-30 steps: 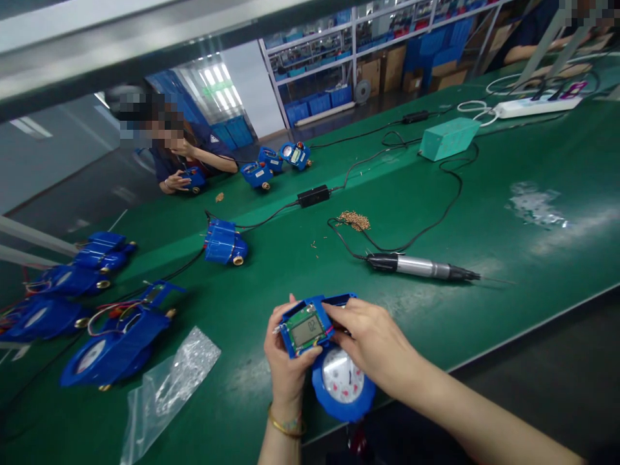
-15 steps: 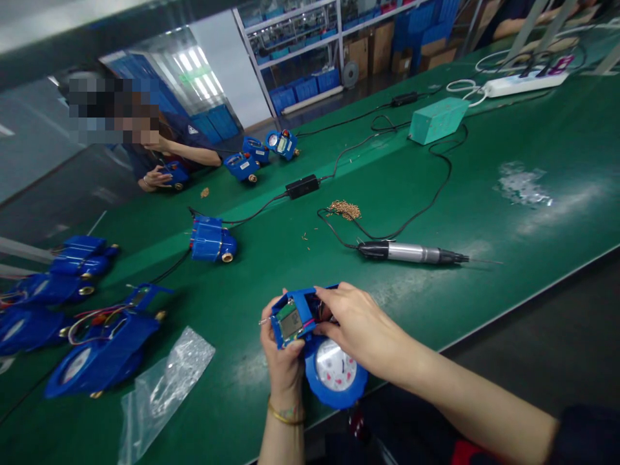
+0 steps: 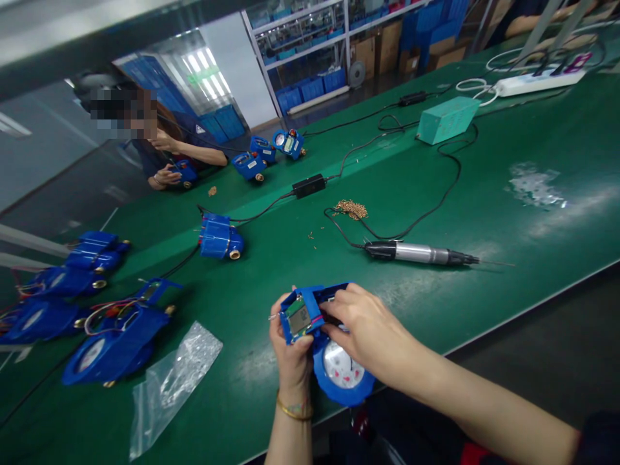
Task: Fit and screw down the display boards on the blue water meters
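Note:
At the near edge of the bench is a blue water meter (image 3: 345, 381) with a round white dial and an open upper housing that shows a small grey display (image 3: 299, 320). My left hand (image 3: 290, 355) is closed around the display end of the housing, thumb at its lower edge. The fingers of my right hand (image 3: 365, 320) are bent together inside the other half of the housing, above the dial. Whatever those fingertips pinch is hidden. Dark and reddish wire shows beside them.
An electric screwdriver (image 3: 419, 252) lies beyond my hands, near a pile of brass screws (image 3: 351, 209). Several blue meters (image 3: 116, 345) and a clear plastic bag (image 3: 177, 381) lie left. A teal box (image 3: 448, 121) and power strip (image 3: 540, 83) stand at the back right. A co-worker (image 3: 179, 145) sits opposite.
The whole view has shifted slightly, so things sit a little further right. My right fingers have moved a little within the housing. My left hand keeps its grip on the meter.

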Tool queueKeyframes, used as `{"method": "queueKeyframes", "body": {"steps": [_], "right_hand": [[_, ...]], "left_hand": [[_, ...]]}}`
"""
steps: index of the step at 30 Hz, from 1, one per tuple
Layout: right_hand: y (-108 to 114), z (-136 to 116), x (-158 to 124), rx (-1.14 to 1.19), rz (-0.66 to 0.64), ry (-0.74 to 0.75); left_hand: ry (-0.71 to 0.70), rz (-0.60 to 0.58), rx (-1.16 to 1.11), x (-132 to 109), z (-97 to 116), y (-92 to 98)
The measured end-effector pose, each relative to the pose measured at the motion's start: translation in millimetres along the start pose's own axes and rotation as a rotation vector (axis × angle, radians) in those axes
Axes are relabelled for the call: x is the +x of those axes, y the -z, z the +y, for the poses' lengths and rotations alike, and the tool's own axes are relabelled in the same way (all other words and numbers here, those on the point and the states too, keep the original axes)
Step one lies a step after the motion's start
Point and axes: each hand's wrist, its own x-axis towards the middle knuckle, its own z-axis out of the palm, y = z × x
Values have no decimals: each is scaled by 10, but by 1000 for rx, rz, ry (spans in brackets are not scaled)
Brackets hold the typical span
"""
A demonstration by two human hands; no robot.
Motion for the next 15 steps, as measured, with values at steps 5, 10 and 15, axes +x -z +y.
{"method": "queueKeyframes", "body": {"steps": [5, 10, 15], "right_hand": [[-111, 5, -99, -87, 57, 62], [-190, 13, -172, -82, 287, 137], [-265, 25, -227, 18, 496, 55]], "left_hand": [[15, -25, 24, -10, -8, 17], [-1, -50, 94, -14, -9, 24], [-45, -110, 161, 24, 39, -20]]}}
